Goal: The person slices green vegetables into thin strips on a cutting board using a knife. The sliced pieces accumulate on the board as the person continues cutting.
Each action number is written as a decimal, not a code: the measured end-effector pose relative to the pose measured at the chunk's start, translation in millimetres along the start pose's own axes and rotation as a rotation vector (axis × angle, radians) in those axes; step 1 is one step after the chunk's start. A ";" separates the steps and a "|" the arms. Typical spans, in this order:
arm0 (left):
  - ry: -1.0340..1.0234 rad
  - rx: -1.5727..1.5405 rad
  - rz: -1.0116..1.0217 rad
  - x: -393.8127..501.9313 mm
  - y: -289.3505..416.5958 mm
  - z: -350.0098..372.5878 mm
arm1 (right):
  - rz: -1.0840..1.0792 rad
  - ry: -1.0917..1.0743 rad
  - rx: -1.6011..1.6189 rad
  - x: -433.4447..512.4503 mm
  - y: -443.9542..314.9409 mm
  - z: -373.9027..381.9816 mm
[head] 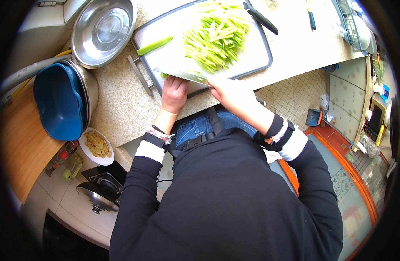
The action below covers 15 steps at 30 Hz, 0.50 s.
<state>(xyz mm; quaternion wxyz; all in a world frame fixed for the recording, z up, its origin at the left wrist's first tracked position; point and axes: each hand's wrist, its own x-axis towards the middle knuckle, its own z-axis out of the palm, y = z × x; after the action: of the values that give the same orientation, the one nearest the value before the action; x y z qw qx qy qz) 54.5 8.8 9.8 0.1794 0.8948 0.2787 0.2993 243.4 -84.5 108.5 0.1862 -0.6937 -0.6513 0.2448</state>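
Observation:
My right hand (227,93) grips a kitchen knife (178,74), its broad blade pointing left across the near part of the cutting board (167,60). Close against the blade, my left hand (175,94) has its fingers curled down over a piece of green vegetable (164,75), mostly hidden by the hand and blade. A few thin green slices lie just beyond the blade. A large heap of pale green vegetable strips (216,39) covers the board's middle and right. One long wedge with green skin (154,45), perhaps cucumber, rests at the board's left edge.
A steel bowl (86,42) stands left of the board, near nested blue basins (56,101) and a plate of food (110,156). A black-handled tool (263,21) rests on the board's far right corner. Farther right are a small knife (312,19) and a dish rack (348,29).

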 end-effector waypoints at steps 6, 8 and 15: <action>-0.003 -0.011 -0.009 -2.0 -1.4 0.4 | 0.059 -0.088 -0.042 -9.0 2.4 -1.2; -0.010 -0.028 -0.020 -2.2 -1.2 0.1 | 0.062 -0.109 -0.062 1.6 1.2 12.5; 0.022 -0.024 -0.037 -0.2 2.0 0.4 | 0.011 -0.031 0.047 15.9 10.5 24.2</action>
<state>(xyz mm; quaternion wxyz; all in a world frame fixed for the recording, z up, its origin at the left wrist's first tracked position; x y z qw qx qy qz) 55.4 7.1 10.4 0.1926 0.8839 0.2936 0.3089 238.4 -71.0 81.4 0.1908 -0.6887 -0.6445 0.2719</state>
